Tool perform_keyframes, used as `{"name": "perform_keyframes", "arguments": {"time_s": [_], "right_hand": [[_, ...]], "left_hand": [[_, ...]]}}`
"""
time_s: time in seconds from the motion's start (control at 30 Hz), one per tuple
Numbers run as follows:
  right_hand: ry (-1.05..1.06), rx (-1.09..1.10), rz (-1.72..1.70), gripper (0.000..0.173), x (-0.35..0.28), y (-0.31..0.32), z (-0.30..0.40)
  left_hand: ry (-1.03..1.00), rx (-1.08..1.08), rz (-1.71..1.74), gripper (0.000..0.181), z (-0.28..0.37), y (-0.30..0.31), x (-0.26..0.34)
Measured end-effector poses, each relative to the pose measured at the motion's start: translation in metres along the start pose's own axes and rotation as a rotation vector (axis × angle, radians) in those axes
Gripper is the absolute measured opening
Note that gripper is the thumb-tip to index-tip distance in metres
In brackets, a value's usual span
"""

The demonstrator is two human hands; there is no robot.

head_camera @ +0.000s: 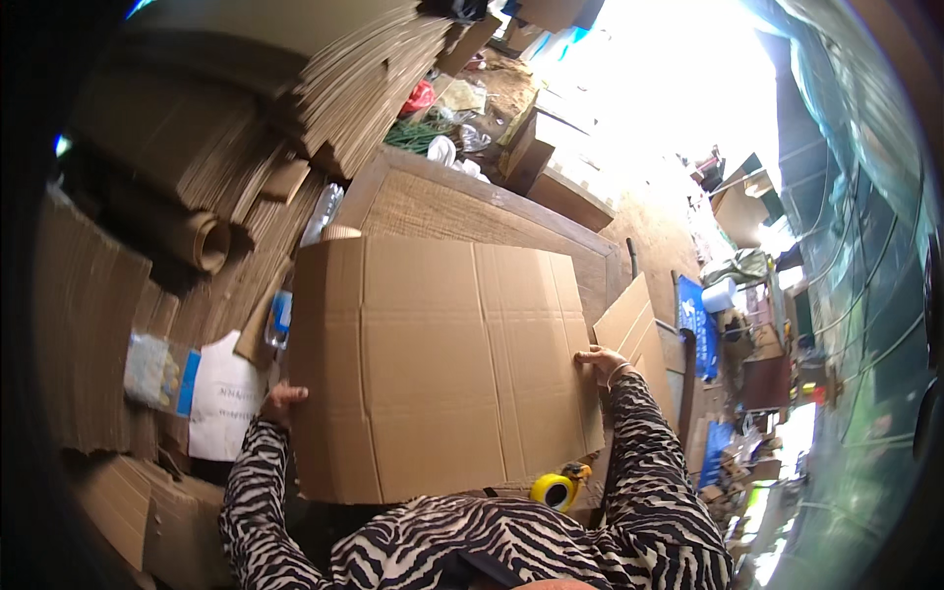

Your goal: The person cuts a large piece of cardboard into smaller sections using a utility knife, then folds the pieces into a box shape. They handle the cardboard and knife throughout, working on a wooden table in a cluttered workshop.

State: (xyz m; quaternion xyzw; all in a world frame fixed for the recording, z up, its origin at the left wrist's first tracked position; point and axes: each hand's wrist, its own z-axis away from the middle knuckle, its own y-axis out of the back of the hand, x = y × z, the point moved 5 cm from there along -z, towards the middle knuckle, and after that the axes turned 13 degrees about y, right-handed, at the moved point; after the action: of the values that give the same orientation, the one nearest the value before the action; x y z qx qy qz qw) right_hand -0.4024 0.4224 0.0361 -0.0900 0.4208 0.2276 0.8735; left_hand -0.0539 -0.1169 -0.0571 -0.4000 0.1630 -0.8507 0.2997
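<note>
A wide, creased sheet of corrugated cardboard [428, 369] spans the space before me, above a wooden table. Its fold lines run from the far edge towards my body. At the left edge my left hand [284, 400] grips it, thumb on top and the other fingers hidden. On the right edge sits my right hand [601, 360], also with the thumb on the upper face and the fingers underneath. Close to my body, just beyond the sheet's near edge, lies a yellow roll of tape [553, 490] with an orange-and-black part beside it.
Tall stacks of flattened cardboard [369, 81] crowd the left. A framed wooden tabletop [472, 199] shows beyond the sheet. Plastic bottles [322, 210] stand by the sheet's left side. Another cardboard piece [638, 332] leans near my right forearm. Wooden boxes [568, 192] lie farther off.
</note>
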Motion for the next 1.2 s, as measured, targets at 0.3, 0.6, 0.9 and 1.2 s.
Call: {"name": "perform_keyframes", "arguments": {"time_s": [0.3,0.6,0.9,1.2], "right_hand": [[0.061,-0.02,-0.314,0.042,0.047,0.01,-0.023],[0.109,-0.234,-0.355,0.041,0.018,-0.003,-0.001],[0.102,-0.292,-0.43,0.06,0.04,0.001,-0.012],[0.145,-0.312,-0.543,0.058,0.051,-0.003,-0.018]], "left_hand": [[-0.069,0.038,-0.171,0.033,-0.001,0.071,-0.034],[0.037,-0.072,0.218,0.047,0.016,-0.011,0.003],[0.061,-0.014,0.181,0.047,0.007,0.004,-0.014],[0.049,-0.063,0.275,0.046,-0.005,0.0,-0.029]]}}
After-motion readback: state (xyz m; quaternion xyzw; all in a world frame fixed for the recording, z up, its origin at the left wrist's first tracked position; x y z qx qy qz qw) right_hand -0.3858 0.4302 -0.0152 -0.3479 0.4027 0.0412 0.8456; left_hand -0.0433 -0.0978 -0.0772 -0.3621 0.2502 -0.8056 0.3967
